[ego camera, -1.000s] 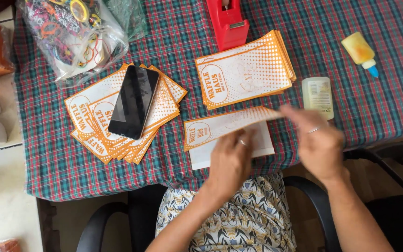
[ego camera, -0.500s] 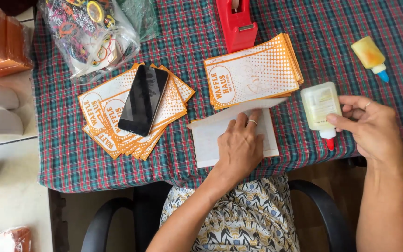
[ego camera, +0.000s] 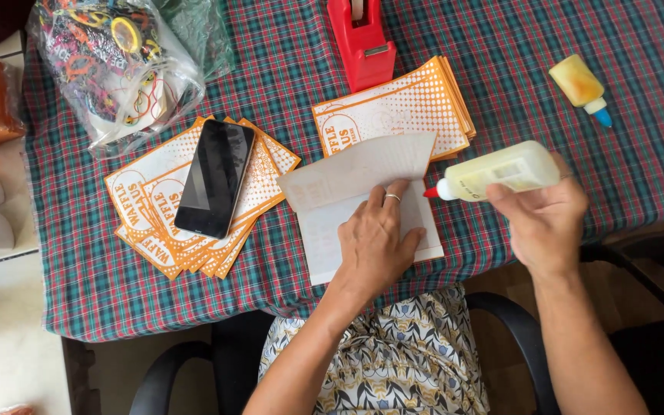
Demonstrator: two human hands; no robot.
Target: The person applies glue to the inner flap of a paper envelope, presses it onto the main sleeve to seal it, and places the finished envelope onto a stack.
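White, half-folded paper bag (ego camera: pixel 363 204) lies near the front edge of the checked tablecloth (ego camera: pixel 578 46), its flap raised. Left hand (ego camera: pixel 374 246) presses flat on it, fingers spread. Right hand (ego camera: pixel 543 219) grips a pale glue bottle (ego camera: pixel 501 170) sideways, its red tip just beside the flap's edge. Printed orange bags (ego camera: pixel 405 104) sit stacked behind, a red tape dispenser (ego camera: pixel 363 42) beyond; a black phone (ego camera: pixel 215 178) rests on another stack to the left.
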